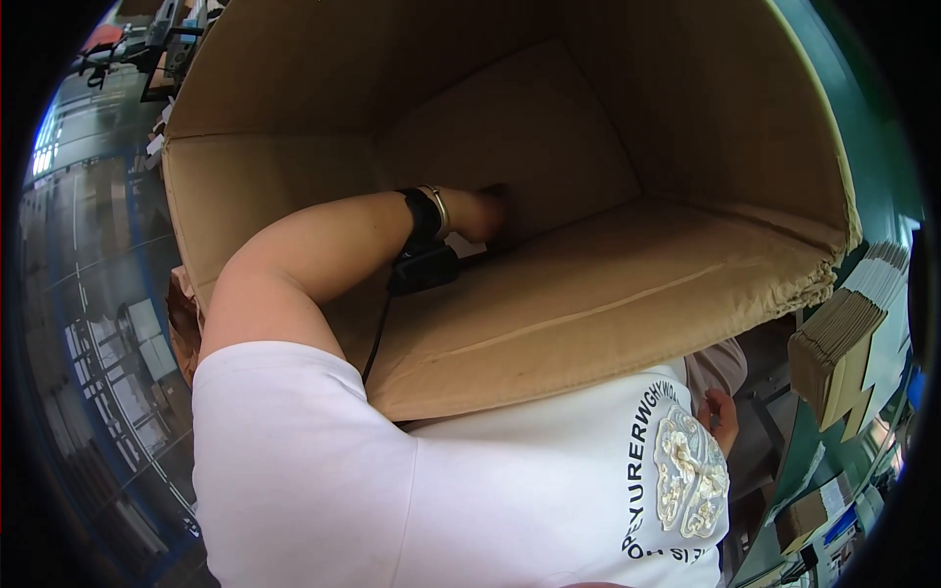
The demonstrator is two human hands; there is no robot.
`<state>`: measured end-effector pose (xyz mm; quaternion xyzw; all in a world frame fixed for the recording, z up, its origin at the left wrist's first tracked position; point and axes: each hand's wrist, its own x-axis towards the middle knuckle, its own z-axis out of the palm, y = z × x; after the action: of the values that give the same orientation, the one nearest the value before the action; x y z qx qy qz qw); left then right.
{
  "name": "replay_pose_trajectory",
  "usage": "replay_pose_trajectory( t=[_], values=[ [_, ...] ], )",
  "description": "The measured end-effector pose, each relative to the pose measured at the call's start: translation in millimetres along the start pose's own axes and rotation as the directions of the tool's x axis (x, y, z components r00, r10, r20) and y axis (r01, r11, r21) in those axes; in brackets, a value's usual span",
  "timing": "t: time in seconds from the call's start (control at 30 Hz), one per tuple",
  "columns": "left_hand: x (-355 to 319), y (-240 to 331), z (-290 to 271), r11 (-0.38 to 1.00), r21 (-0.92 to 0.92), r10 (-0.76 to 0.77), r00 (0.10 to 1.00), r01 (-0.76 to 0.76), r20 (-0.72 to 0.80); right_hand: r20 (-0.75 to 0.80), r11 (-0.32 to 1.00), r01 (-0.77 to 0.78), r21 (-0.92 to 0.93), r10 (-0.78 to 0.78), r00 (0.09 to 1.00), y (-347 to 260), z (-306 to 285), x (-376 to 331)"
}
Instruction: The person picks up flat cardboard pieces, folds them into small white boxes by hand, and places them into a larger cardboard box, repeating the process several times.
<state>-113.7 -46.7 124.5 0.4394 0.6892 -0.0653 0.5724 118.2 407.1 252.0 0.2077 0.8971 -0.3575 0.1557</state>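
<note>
My left arm reaches deep into a large brown cardboard box (588, 304) lying open toward me. Far inside, my left hand (478, 216) is close to the box's inner wall, its fingers lost in shadow; whether it grips anything cannot be made out. A small pale patch shows just below this hand. Around the wrist are a metal bracelet (440, 210) and a black strap with a small black device (425, 269), from which a cable runs down. Partly hidden behind my white shirt, my right hand (722, 419) hangs by my trousers, fingers loosely bent, with nothing visible in them.
The box's right edge (831, 279) is torn and frayed. Beyond it, a stack of folded cardboard pieces (838, 338) rests on a green surface (887, 147), with a smaller carton (806, 519) lower down. Crumpled brown paper (183, 318) sits by the box's left side.
</note>
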Motion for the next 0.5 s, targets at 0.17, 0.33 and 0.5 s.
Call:
replay_pose_trajectory(
  t=[0.17, 0.33, 0.5],
  values=[
    [-30.0, 13.9, -26.4, 0.914, -0.406, -0.132, 0.931, -0.019, -0.34, -0.064, 0.999, -0.003, 0.033, 0.005, 0.998, 15.1, -3.0, -3.2],
    [-74.2, 39.8, -93.2, 0.711, -0.699, -0.235, 0.911, -0.077, -0.34, -0.071, 0.987, 0.146, 0.06, -0.141, 0.987, 45.1, -14.1, 14.7],
    [-150.6, 107.0, -187.7, 0.514, -0.788, -0.395, 0.722, -0.339, -0.568, -0.155, 0.937, 0.348, -0.008, -0.345, 0.926, 70.5, -21.7, 42.4]
  ],
)
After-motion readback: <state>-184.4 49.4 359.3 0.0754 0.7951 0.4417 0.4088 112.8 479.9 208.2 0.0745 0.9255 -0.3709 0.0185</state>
